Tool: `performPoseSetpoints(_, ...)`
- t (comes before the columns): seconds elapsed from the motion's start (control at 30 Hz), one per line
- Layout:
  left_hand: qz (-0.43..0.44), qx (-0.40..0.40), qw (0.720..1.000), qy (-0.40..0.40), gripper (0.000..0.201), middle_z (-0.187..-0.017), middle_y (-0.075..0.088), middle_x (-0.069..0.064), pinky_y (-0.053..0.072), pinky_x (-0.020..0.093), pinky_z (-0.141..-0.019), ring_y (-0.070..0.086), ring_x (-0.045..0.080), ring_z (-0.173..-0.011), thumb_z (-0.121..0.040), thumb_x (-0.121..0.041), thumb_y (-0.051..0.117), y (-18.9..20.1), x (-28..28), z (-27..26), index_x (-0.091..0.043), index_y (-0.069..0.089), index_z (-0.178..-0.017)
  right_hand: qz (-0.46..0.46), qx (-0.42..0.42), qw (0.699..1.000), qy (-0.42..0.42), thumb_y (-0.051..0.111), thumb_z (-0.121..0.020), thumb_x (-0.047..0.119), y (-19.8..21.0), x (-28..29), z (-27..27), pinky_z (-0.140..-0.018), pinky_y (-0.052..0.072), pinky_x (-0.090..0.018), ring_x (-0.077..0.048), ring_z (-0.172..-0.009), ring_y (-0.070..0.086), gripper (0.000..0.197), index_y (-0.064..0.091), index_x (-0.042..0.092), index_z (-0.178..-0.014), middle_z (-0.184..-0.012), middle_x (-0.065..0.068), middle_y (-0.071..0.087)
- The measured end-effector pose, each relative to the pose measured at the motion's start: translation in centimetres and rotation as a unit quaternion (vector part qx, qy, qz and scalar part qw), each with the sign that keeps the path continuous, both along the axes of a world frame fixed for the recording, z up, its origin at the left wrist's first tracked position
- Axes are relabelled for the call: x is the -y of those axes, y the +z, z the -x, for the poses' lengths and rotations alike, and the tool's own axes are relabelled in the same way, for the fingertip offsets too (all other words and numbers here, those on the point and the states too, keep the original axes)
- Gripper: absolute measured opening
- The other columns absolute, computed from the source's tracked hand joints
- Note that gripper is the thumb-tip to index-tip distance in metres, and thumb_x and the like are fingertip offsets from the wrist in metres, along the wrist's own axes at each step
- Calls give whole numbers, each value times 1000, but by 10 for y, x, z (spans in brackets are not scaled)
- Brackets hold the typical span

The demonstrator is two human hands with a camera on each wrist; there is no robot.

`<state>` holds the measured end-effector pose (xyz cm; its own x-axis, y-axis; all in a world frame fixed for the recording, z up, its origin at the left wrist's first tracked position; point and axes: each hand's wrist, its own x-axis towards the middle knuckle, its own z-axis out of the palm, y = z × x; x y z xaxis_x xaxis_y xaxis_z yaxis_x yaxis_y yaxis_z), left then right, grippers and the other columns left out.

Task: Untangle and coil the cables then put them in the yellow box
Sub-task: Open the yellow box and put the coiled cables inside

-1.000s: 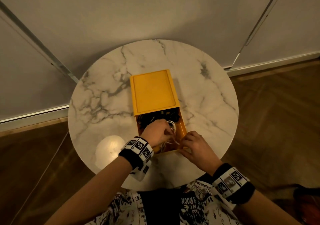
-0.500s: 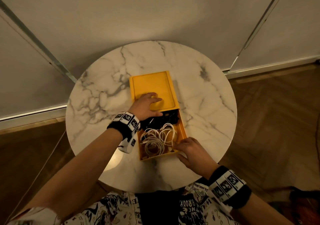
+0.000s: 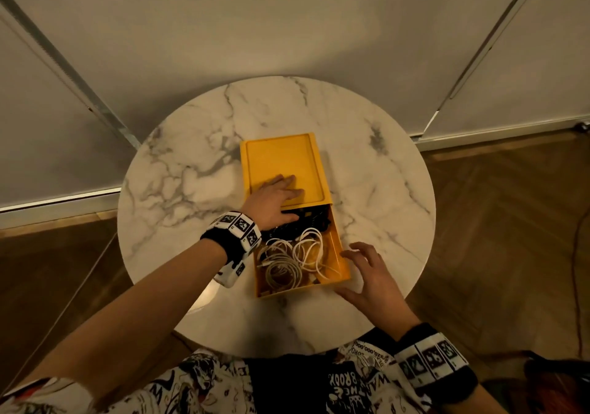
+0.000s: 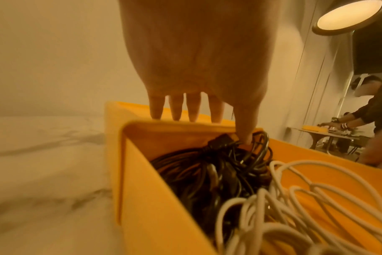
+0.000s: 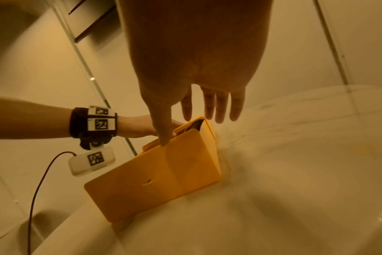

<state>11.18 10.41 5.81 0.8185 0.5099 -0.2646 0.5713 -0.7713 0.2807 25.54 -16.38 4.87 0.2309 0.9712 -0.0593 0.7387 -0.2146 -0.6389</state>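
The yellow box (image 3: 339,254) stands mid-table, its lid (image 3: 281,158) slid over the far half. In the uncovered near half lie coiled white cables (image 3: 284,266) (image 4: 294,207) and, further in, black cables (image 3: 309,222) (image 4: 207,172). My left hand (image 3: 271,199) (image 4: 199,110) lies flat on the lid with straight fingers, the thumb at the lid's near edge against the black cables. My right hand (image 3: 367,273) (image 5: 207,96) hovers with fingers spread beside the box's near right corner. In the right wrist view its thumb touches the top of the box wall (image 5: 159,176).
The round marble table (image 3: 191,190) has bare surface all round the box; its edge is close to my body. Wooden floor and pale wall panels surround it. A dark cord (image 3: 574,254) runs over the floor at right. Another person (image 4: 377,110) works at a distant table.
My left hand left the white cables in the box and moved up onto the lid. My right hand let go of the box's near corner, opened and shifted slightly right.
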Motion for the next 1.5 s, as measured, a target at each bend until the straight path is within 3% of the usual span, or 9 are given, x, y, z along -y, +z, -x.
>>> performPoseSetpoints(0.17, 15, -3, 1000, -11, 65, -162, 10, 0, 18, 48, -118, 8, 25, -148, -88, -49, 61, 3, 9, 19, -37, 35, -146, 101, 15, 994, 46, 78, -72, 50, -3, -8, 5, -109, 36, -34, -23, -144, 20, 111, 3, 34, -152, -160, 3, 0)
performPoseSetpoints(0.33, 18, 2, 998, 65, 77, -161, 11, 2, 26, 49, -115, 11, 25, -147, -83, -60, 60, 12, 19, 56, -26, 34, -147, 88, 61, 983, 149, 75, -66, 63, 13, -39, -8, -116, 20, -36, -20, -148, 0, 123, -8, 36, -152, -159, 6, -24)
performPoseSetpoints(0.43, 51, 51, 990, 119, 94, -162, -2, -3, 18, 43, -120, 4, 19, -148, -80, -67, 59, 19, 40, 90, -25, 17, -153, 104, 29, 984, 144, 52, -70, 81, 28, -58, -26, -120, 19, -44, -21, -149, 1, 109, 0, 32, -153, -161, 5, -16)
performPoseSetpoints(0.53, 61, 58, 989, 122, 111, -160, -17, -9, 5, 34, -118, -9, 12, -147, -72, -77, 56, 25, 85, 109, -28, 1, -154, 80, 46, 990, 103, 47, -83, 71, 37, -94, -43, -117, 26, -47, -27, -147, 14, 87, 19, 25, -152, -162, -3, 1)
performPoseSetpoints(0.63, 3, 17, 998, 68, 118, -158, -27, -6, -3, 44, -119, -23, 17, -146, -68, -82, 55, 11, 123, 99, -30, -8, -153, 88, 68, 990, 89, 54, -90, 54, 38, -147, -44, -116, 25, -47, -34, -145, 16, 77, 22, 20, -152, -161, -11, 4)
performPoseSetpoints(0.73, -12, 0, 997, 82, 121, -155, -34, -3, -4, 50, -119, -29, 22, -144, -68, -80, 56, -3, 131, 79, -30, -14, -152, 149, 57, 986, 47, 54, -91, 55, 35, -195, -37, -115, 23, -49, -42, -144, 15, 84, 12, 16, -154, -161, -17, -1)
performPoseSetpoints(1.0, -2, 3, 995, 95, 110, -157, -30, -3, -7, 48, -117, -25, 23, -145, -73, -82, 45, -19, 131, 77, -30, -9, -153, 162, 190, 961, 121, 52, -93, 53, 51, -298, -31, -115, 25, -53, -41, -145, 11, 82, 12, 16, -154, -161, -17, -1)
performPoseSetpoints(1.2, 15, 28, 994, 108, 111, -159, -22, -6, -2, 51, -120, -20, 20, -147, -69, -89, 41, -25, 125, 78, -33, -7, -152, 225, 209, 944, 123, 56, -82, 67, 32, -322, -28, -108, 31, -60, -40, -140, 21, 94, 13, 22, -152, -155, -14, 22)
performPoseSetpoints(1.5, -41, 100, 986, 124, 118, -162, -12, 1, 7, 60, -117, -12, 26, -149, -64, -92, 46, -20, 105, 75, -28, 5, -155, 254, 186, 944, 102, 54, -80, 71, 28, -320, -26, -113, 16, -63, -37, -147, 0, 103, 2, 22, -154, -162, -9, 3)
